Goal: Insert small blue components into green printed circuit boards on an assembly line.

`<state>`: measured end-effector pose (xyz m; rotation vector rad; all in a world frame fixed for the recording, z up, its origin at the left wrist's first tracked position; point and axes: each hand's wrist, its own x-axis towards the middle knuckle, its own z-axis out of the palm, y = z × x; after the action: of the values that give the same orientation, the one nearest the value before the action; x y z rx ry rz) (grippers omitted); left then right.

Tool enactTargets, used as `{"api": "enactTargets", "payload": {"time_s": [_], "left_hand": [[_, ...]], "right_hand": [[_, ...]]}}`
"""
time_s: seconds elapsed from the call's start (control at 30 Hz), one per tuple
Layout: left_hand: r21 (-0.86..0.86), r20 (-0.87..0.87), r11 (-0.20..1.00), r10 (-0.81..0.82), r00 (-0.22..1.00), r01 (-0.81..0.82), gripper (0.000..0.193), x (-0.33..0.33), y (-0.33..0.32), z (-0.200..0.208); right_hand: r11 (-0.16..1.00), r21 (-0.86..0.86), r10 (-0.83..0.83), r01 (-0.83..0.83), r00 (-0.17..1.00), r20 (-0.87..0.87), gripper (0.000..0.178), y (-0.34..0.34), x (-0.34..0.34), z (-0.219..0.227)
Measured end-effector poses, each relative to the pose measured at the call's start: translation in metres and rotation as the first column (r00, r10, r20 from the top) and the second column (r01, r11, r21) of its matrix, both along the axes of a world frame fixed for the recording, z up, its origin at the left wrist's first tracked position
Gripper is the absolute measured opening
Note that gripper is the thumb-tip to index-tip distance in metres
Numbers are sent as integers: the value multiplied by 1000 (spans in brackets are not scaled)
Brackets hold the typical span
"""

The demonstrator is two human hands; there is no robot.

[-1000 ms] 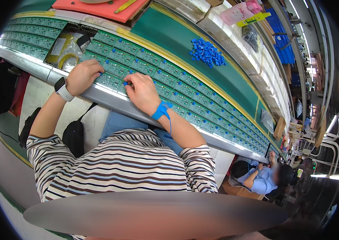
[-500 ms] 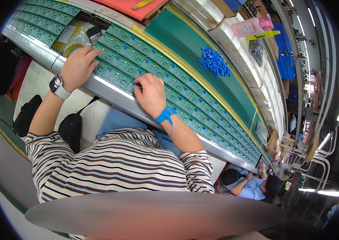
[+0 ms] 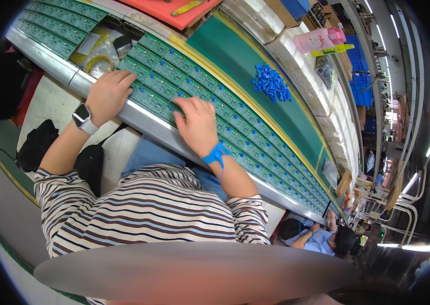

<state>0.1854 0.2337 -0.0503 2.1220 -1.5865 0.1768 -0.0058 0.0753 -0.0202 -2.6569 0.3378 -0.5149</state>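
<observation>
Rows of green circuit boards (image 3: pixel 171 81) run along a metal rail, many carrying a small blue component. My left hand (image 3: pixel 108 96), with a watch on its wrist, lies open at the left end of these rows, fingertips over the board's near corner. Farther right, my right hand (image 3: pixel 197 122), wearing a blue wrist strap (image 3: pixel 217 154), hovers open at the near row. Its thumb and index finger are apart, with a blue component (image 3: pixel 171 108) seated on the board just beside them. No held part shows in either hand.
A pile of loose blue components (image 3: pixel 272 83) lies on the green mat (image 3: pixel 230 48) beyond the boards. Left of my left hand, a roll of tape (image 3: pixel 99 66) sits in a gap between boards. A pink bottle (image 3: pixel 319 39) stands farther back. Another person (image 3: pixel 319 239) sits down the line.
My right thumb and index finger have parted and drawn back rightward from the blue component, now visible on the board. My left hand has shifted slightly right and nearer.
</observation>
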Motion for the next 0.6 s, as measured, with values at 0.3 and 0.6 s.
{"api": "enactTargets", "payload": {"time_s": [0.3, 0.6], "left_hand": [[97, -9, 995, -2, 1000, 3, 28, -6, -6, -12], [31, 110, 996, 82, 991, -86, 25, -6, -13, -17]], "right_hand": [[999, 4, -47, 47, 999, 23, 15, -7, -93, -17], [968, 69, -248, 240, 954, 168, 10, -14, -144, -24]]}}
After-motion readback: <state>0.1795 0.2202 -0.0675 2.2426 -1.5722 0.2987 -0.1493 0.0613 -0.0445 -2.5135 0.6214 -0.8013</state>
